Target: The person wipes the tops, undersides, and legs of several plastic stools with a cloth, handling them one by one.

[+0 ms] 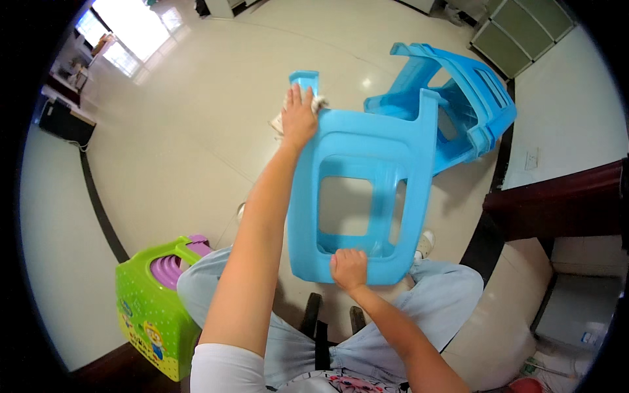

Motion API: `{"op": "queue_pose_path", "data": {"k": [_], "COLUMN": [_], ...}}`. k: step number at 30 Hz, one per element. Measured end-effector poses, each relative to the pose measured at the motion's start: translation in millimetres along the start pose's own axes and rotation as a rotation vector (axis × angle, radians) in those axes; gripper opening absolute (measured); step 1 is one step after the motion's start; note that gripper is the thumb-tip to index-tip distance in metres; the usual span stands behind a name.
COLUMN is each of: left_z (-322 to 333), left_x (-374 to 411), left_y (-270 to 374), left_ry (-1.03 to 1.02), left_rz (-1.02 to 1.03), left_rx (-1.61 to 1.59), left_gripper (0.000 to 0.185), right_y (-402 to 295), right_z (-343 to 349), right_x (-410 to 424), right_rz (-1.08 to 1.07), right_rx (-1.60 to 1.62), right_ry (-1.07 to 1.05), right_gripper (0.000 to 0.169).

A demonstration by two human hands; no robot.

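Note:
A light blue plastic stool (363, 123) is tipped on its side between my knees, its frame side with a large opening facing me. My right hand (351, 269) grips the near rim of that opening, the fingers curled over it. At the far left, my left hand (299, 118) presses a pale cloth (276, 123) against a stool leg (304, 81). Most of the cloth is hidden under the palm. To the right, more blue plastic stools (471, 98), which look stacked together, lie on their side on the floor.
A green and purple plastic item (152, 304) with cartoon pictures stands by my left knee. White walls with black skirting (100, 211) flank both sides. A dark red wooden door frame (555, 201) juts in at right. Green-panelled cabinets (526, 34) stand far right on the tiled floor (196, 108).

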State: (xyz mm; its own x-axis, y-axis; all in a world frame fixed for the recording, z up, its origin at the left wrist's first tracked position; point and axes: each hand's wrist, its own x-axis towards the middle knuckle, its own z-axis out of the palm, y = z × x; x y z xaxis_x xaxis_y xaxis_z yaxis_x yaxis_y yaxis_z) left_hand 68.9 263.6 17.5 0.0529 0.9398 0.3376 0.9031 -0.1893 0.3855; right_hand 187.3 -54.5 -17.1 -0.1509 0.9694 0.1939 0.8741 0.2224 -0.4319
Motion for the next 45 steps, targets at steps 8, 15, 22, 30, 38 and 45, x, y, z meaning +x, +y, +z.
{"op": "queue_pose_path", "data": {"k": [8, 15, 22, 30, 38, 45], "left_z": [15, 3, 36, 42, -32, -89], "left_x": [37, -66, -112, -92, -117, -270], "left_y": [-2, 51, 139, 141, 7, 16], "left_ry": [0.162, 0.106, -0.102, -0.151, -0.046, -0.243], "left_rz": [-0.020, 0.291, 0.422, 0.709, 0.401, 0.244], "left_rx": [0.025, 0.014, -0.206, -0.143, -0.094, -0.197], "left_gripper": [0.050, 0.053, 0.059, 0.052, 0.053, 0.055], "right_y": [-4, 0, -2, -1, 4, 0], "right_z": [2, 1, 6, 12, 21, 20], "right_x": [1, 5, 3, -2, 3, 13], "right_rz": [0.011, 0.010, -0.004, 0.024, -0.001, 0.064], "right_rx": [0.001, -0.024, -0.063, -0.016, -0.011, 0.163], "right_ry": [0.011, 0.054, 0.051, 0.123, 0.082, 0.166], "right_gripper": [0.016, 0.016, 0.016, 0.016, 0.016, 0.015]}}
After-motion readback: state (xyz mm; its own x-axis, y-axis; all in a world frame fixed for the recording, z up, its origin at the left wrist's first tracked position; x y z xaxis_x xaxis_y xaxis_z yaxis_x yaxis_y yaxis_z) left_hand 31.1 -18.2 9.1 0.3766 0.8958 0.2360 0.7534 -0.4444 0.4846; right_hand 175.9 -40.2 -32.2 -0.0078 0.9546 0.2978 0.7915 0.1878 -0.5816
